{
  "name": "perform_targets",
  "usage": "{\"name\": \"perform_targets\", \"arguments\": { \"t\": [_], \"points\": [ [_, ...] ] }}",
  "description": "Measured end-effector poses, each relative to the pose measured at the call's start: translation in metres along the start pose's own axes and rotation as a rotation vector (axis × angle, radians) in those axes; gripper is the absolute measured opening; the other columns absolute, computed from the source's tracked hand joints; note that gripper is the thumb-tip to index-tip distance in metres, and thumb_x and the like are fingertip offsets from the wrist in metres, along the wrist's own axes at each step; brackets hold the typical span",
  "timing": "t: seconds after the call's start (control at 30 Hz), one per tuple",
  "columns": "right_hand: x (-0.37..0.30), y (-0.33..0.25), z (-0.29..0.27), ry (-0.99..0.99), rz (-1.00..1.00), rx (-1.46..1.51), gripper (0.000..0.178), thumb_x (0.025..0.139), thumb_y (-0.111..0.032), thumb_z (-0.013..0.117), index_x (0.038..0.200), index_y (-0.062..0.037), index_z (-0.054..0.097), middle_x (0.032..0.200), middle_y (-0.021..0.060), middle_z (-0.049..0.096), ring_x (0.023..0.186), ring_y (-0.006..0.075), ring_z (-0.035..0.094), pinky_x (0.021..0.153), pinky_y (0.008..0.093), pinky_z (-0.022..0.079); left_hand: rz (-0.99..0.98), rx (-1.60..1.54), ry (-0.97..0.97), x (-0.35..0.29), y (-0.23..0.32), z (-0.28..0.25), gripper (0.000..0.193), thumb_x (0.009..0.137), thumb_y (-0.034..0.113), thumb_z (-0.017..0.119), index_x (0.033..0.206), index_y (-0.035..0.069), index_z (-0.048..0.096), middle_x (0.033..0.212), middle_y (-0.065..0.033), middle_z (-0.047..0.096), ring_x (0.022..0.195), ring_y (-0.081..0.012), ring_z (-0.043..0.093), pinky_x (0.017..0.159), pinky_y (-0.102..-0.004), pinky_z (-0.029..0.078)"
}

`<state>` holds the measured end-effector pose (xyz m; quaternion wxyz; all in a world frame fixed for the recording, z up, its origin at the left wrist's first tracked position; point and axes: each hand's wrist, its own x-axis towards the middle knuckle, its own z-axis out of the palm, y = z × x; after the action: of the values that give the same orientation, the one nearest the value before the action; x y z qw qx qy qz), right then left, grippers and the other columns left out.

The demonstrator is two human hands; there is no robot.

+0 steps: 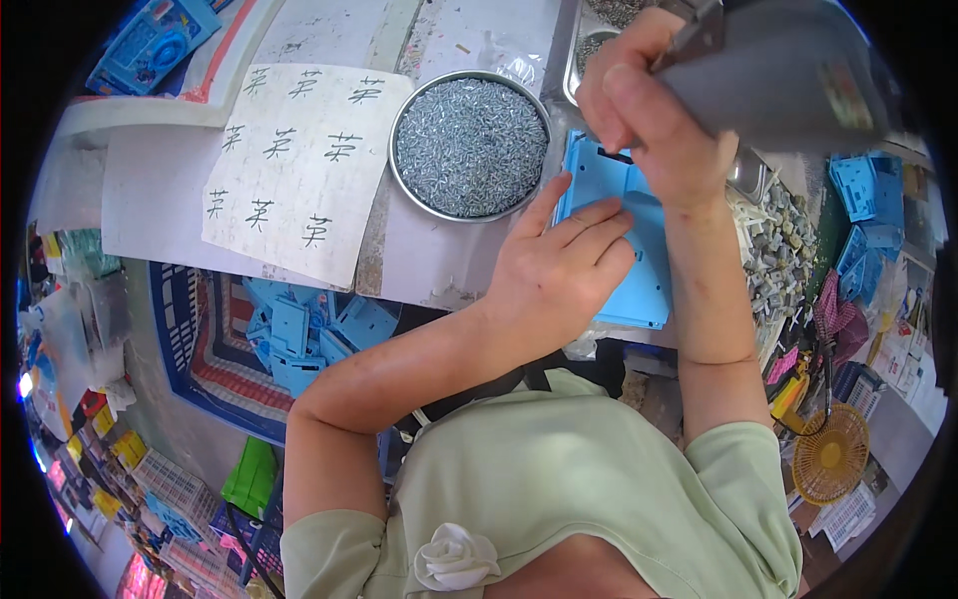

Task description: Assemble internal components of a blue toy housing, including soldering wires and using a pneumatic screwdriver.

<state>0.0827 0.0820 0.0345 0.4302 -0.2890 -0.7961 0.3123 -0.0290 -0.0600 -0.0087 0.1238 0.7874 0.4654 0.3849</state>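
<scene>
A light blue plastic panel (639, 292) lies on the table in front of me. My left hand (564, 265) rests on the panel's left part, palm down, fingers stretched out and the index finger apart along the edge. Above the panel's far end, my right hand (654, 130) is closed round a dark grey power tool (778, 85), which looks like an electric screwdriver. Its working tip is hidden behind the hand. Just left of the panel stands a round metal bowl (469, 150) full of small silvery screws.
White paper (299, 170) with handwriting lies left of the bowl. A blue basket (180, 339) below the table's left edge holds blue plastic parts (289, 329). Small metal pieces (783, 250) are heaped to the right. More blue parts (868, 190) lie beyond, above a yellow basket (830, 454).
</scene>
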Motion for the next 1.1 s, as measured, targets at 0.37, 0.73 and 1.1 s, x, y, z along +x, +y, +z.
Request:
{"name": "perform_targets", "arguments": {
  "t": [0.37,0.73,1.1],
  "points": [
    [-0.013,-0.024,0.001,-0.139,0.128,0.805,0.024,0.097,-0.021,0.063,0.086,-0.0060,0.049,0.060,0.0039,0.049,0.050,0.0104,0.041,0.048,0.0271,0.033,-0.013,0.016,0.087,-0.005,-0.001,0.009,0.007,0.081,0.013,0.062,0.086,0.011,0.065,0.110,-0.0050,0.074,0.114,-0.0189,0.069,0.112,-0.0568,0.040],
    [-0.009,-0.068,-0.056,-0.266,-0.094,0.874,0.031,0.097,-0.037,0.059,0.114,-0.0109,0.054,0.065,-0.0092,0.052,0.054,0.0065,0.046,0.059,0.0283,0.037,-0.047,-0.205,0.170,-0.007,-0.017,-0.001,0.016,0.082,0.007,0.078,0.097,0.010,0.073,0.102,-0.0035,0.077,0.101,-0.0207,0.074,0.118,-0.0530,0.029],
    [-0.039,-0.088,-0.037,-0.242,-0.011,0.832,0.035,0.098,-0.043,0.062,0.106,-0.0117,0.049,0.068,-0.0068,0.055,0.054,0.0080,0.051,0.060,0.0273,0.040,0.014,-0.077,0.236,-0.020,-0.018,-0.019,0.019,0.078,0.004,0.079,0.094,0.011,0.073,0.094,-0.0041,0.076,0.093,-0.0212,0.075,0.123,-0.0568,0.018]
  ]
}}
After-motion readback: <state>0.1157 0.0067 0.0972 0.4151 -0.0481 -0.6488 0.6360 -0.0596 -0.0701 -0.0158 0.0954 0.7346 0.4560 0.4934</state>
